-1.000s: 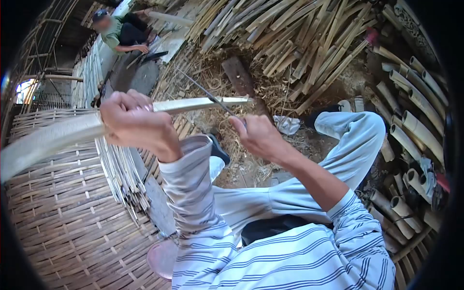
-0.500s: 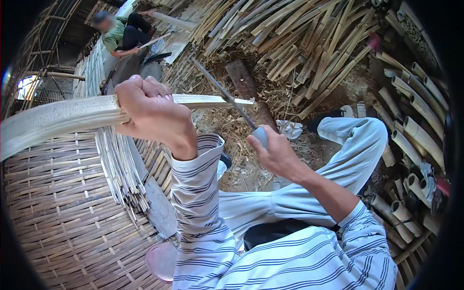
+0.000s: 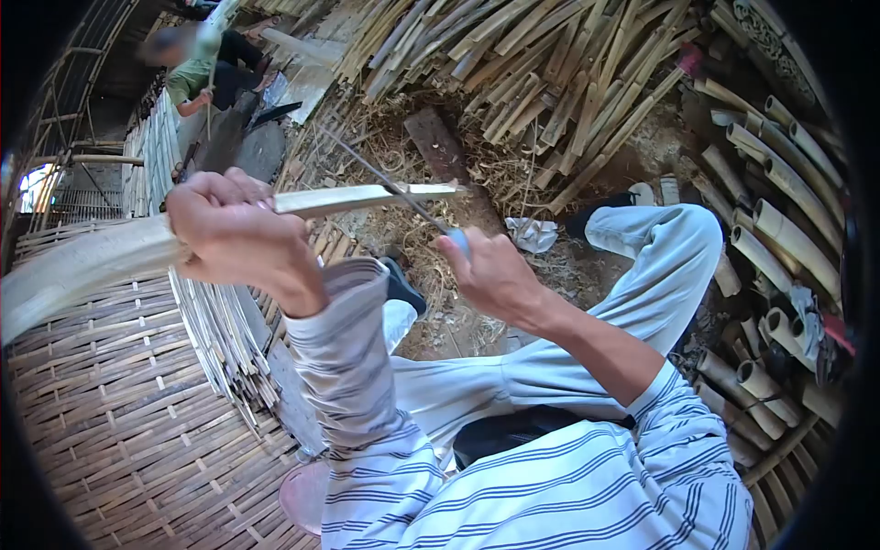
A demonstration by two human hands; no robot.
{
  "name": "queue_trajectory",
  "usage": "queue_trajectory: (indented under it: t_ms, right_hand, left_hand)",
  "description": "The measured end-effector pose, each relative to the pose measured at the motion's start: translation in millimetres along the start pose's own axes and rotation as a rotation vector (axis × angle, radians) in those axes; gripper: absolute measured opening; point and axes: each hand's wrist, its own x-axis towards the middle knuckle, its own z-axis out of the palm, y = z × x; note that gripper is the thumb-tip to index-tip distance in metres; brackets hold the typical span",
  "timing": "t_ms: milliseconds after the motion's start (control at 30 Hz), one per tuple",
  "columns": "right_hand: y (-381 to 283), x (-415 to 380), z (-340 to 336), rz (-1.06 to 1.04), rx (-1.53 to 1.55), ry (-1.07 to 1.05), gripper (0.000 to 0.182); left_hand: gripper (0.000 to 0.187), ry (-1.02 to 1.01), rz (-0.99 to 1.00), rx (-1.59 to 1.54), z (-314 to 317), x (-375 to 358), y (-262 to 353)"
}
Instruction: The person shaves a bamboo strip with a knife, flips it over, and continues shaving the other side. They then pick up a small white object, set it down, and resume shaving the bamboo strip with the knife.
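Note:
My left hand (image 3: 234, 234) is closed in a fist round a long pale split bamboo strip (image 3: 92, 261). One end of the strip runs out to the left edge of the view, and the narrower end points right, past my fist. My right hand (image 3: 495, 280) grips the pale blue-grey handle of a long, thin-bladed knife (image 3: 367, 168). The blade slants up to the left and crosses the strip between my fist and its far tip, where a dark notch shows at the crossing.
A woven bamboo mat (image 3: 119, 394) spreads at lower left, with a bundle of thin strips (image 3: 220, 339) on it. Split bamboo (image 3: 513, 64) is heaped at the back, and cut bamboo tubes (image 3: 788, 238) lie at right. Shavings (image 3: 440, 275) cover the ground. Another person (image 3: 197, 73) sits at upper left.
My left fist and the strip have moved left and down, and my right hand slightly left. The knife blade now crosses the strip farther from its tip. The whole view has shifted slightly.

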Motion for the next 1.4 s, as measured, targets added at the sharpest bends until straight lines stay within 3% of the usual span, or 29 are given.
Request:
queue_trajectory:
  t_ms: [67,167,300,333,433,467,567,600,667,833,1000,1067,1167,1400]
  right_hand:
    - [-41,-8,-18,0.074,0.113,-0.123,0.048]
    - [-65,-13,-21,-0.204,0.205,0.027,0.050]
    - [-2,1,-1,0.027,0.078,0.018,0.054]
    - [-5,-2,-4,0.173,0.117,-0.113,0.054]
    - [-28,-1,-4,-0.087,0.045,0.032,0.054]
    - [-45,-3,-10,0.040,0.200,-0.082,0.053]
    - [-74,-9,-14,-0.167,0.025,0.067,0.053]
    - [-71,-5,-14,-0.059,0.150,-0.076,0.050]
    - [0,-4,11,0.001,0.046,0.008,0.049]
    - [-16,-2,9,0.034,0.105,-0.011,0.048]
    - [-72,-1,-20,-0.130,0.111,-0.015,0.048]
    - [-3,-3,5,0.032,0.081,-0.019,0.049]
    - [5,7,7,0.098,0.066,-0.011,0.050]
    - [-74,-6,-17,-0.085,0.187,-0.017,0.049]
  left_hand:
    - [0.029,-0.045,-0.042,-0.023,-4,-1,-2]
    - [0.029,-0.111,-0.019,0.000,3,-7,-1]
    - [0.029,-0.101,0.021,0.025,-2,-13,4]
    - [0.029,-0.056,-0.002,0.032,-1,-16,5]
    - [0.029,-0.030,-0.008,0.054,3,-6,2]
    - [0.030,-0.056,0.028,0.119,4,-9,1]
    - [0.030,-0.119,-0.056,-0.017,3,-11,0]
    - [0.031,-0.132,-0.034,0.020,5,-14,5]
    - [0.036,-0.111,-0.036,0.098,-3,-17,8]
    - [0.037,-0.052,0.004,0.089,0,-12,4]
    - [0.034,-0.119,0.008,0.030,5,-18,3]
    - [0.031,-0.103,-0.017,0.032,2,-20,5]
    - [0.029,-0.076,0.001,-0.023,5,-19,9]
    - [0.031,-0.165,-0.010,-0.017,-1,-19,4]
